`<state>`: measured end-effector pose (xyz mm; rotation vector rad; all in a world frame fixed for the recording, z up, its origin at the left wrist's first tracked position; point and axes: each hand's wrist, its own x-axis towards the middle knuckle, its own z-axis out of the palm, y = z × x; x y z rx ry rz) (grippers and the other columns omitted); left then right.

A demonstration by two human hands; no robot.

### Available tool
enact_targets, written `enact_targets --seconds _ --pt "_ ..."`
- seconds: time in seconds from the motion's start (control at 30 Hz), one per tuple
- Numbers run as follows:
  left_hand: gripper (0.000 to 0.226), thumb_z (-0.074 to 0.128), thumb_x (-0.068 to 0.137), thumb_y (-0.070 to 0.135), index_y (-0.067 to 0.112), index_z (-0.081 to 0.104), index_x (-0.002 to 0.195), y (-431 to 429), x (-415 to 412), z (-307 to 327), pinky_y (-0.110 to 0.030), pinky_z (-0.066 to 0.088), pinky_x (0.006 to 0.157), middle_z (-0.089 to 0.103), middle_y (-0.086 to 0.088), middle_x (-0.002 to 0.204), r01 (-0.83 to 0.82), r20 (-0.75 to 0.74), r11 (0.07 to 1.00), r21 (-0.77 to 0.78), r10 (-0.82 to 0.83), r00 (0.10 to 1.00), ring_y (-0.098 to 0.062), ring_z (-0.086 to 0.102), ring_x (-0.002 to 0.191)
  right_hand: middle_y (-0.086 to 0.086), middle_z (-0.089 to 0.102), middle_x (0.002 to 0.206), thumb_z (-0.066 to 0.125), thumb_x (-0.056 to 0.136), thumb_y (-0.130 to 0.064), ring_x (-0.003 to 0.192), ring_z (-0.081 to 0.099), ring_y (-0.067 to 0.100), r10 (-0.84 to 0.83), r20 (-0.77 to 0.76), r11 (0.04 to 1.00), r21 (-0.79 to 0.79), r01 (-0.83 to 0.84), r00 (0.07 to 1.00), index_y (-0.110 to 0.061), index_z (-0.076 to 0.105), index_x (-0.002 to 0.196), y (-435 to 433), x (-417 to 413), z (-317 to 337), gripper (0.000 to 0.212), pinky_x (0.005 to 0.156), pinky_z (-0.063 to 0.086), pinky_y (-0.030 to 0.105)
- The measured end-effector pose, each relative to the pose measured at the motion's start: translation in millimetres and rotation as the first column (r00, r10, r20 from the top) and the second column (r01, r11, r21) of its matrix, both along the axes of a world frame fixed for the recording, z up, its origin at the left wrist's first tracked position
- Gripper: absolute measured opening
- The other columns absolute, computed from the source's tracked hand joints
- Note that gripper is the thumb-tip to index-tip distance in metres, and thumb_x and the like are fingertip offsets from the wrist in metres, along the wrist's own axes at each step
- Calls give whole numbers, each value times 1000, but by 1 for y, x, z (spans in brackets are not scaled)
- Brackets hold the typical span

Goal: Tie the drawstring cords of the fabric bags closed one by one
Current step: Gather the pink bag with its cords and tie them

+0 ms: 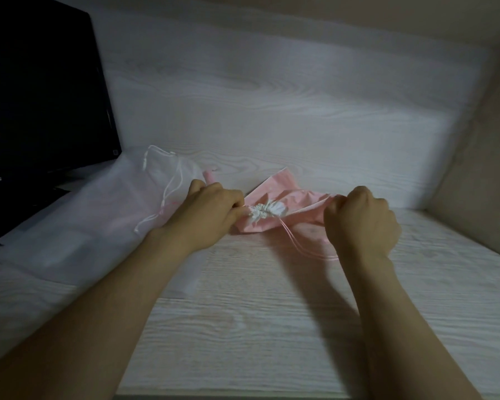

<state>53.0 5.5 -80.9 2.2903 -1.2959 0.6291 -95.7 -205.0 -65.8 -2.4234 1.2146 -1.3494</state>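
A pink fabric bag (283,197) lies on the pale wooden desk (257,313), its white-lined mouth (264,211) gathered into a bunch. My left hand (205,215) is closed on the left side of that gathered mouth. My right hand (361,223) is a fist gripping the bag's fabric at its right side. Thin pink cords (303,245) trail from the mouth toward my right wrist. A translucent white drawstring bag (104,209) with white cords (171,186) lies to the left, partly under my left forearm.
A black LG monitor (41,105) stands at the back left, with a dark keyboard edge below it. The wood-grain back panel (272,96) rises behind the bags and a beige side wall (474,168) closes in the right. A small pink item (210,176) pokes out behind my left hand.
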Motion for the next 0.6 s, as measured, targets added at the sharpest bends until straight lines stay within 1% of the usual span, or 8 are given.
enact_targets --seconds 0.07,0.13,0.2,0.3,0.37,0.43,0.53,0.6 --pt "33 48 108 46 23 63 90 0 0 0 -44 39 96 65 3 85 10 -9 1000 -28 -10 1000 -26 57 90 9 60 75 49 92 -27 66 49 33 101 111 993 -74 -93 989 -13 59 97 2 0 2 18 63 38 36" --pt "39 39 104 53 24 57 86 0 1 -2 -47 48 84 64 -3 83 27 -32 999 -45 -28 999 -31 59 83 1 58 66 51 91 -31 61 54 33 338 144 925 -234 -300 930 -20 58 103 11 1 2 18 57 42 36" --pt "39 34 101 56 25 54 85 0 2 -5 -47 50 72 65 -6 81 30 -56 999 -39 -32 998 -35 61 78 -1 60 74 56 87 -37 68 60 30 527 40 801 -355 -481 849 -21 61 101 20 4 0 22 59 46 38" --pt "27 48 108 39 22 54 88 -2 1 -6 -46 49 66 64 -3 77 29 -101 998 -64 -36 994 -34 61 73 1 56 100 67 78 -50 90 55 26 539 -188 714 -415 -564 821 -24 72 105 23 11 -7 38 76 40 39" --pt "23 49 109 31 22 51 88 -3 0 -4 -43 43 64 60 1 77 37 -109 995 -90 -47 993 -30 57 71 -1 58 104 67 73 -62 95 54 25 495 -309 715 -386 -583 812 -28 73 110 20 14 -10 50 81 38 41" --pt "23 48 109 28 21 50 87 -4 0 -3 -41 40 66 59 3 79 59 -116 992 -108 -71 991 -26 56 72 -4 64 101 69 70 -67 95 59 24 482 -446 710 -306 -635 754 -33 70 116 21 13 -10 57 83 40 40" --pt "23 47 109 28 20 51 88 -4 -2 -3 -45 48 69 58 3 82 80 -98 991 -108 -90 991 -24 56 73 -4 70 100 74 78 -44 92 65 26 549 -534 703 -121 -701 643 -30 53 129 26 17 -13 56 72 45 36" --pt "21 46 108 27 21 50 89 -4 -4 -2 -46 49 69 57 3 83 82 -91 990 -111 -92 992 -23 56 73 -3 71 90 65 75 -37 82 64 30 593 -508 690 -79 -719 625 -29 44 123 30 18 -16 52 63 49 37"
